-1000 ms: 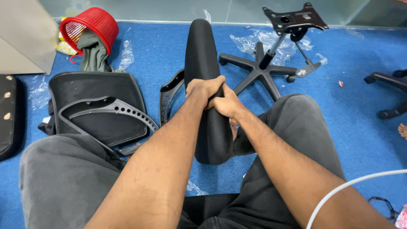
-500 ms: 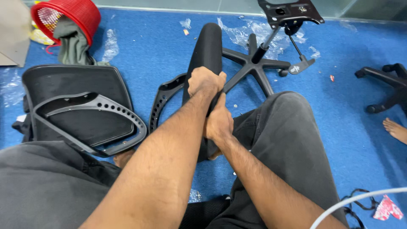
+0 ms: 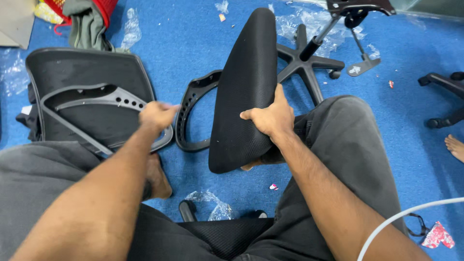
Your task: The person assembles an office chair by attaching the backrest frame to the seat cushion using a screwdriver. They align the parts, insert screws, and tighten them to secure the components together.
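Observation:
A black mesh chair seat cushion [image 3: 244, 87] stands on edge between my knees. My right hand [image 3: 270, 116] grips its right edge, thumb on the front face. My left hand [image 3: 155, 115] is off the cushion and hovers to its left, fingers loosely curled and blurred, above the edge of a black chair backrest [image 3: 82, 96] with a grey plastic frame that lies flat on the blue carpet. A black curved armrest piece [image 3: 191, 111] lies on the floor between backrest and cushion.
A black five-star chair base [image 3: 309, 63] with its gas cylinder lies at the top, a seat mechanism plate [image 3: 357, 7] above it. Clear plastic wrap [image 3: 212, 203] and scraps litter the carpet. A red basket [image 3: 99, 7] sits top left. Another person's bare foot [image 3: 455, 146] shows at the right edge.
My left hand has let go of the cushion's top edge and swung left toward the backrest. My right hand stays on the cushion, which now tilts more upright.

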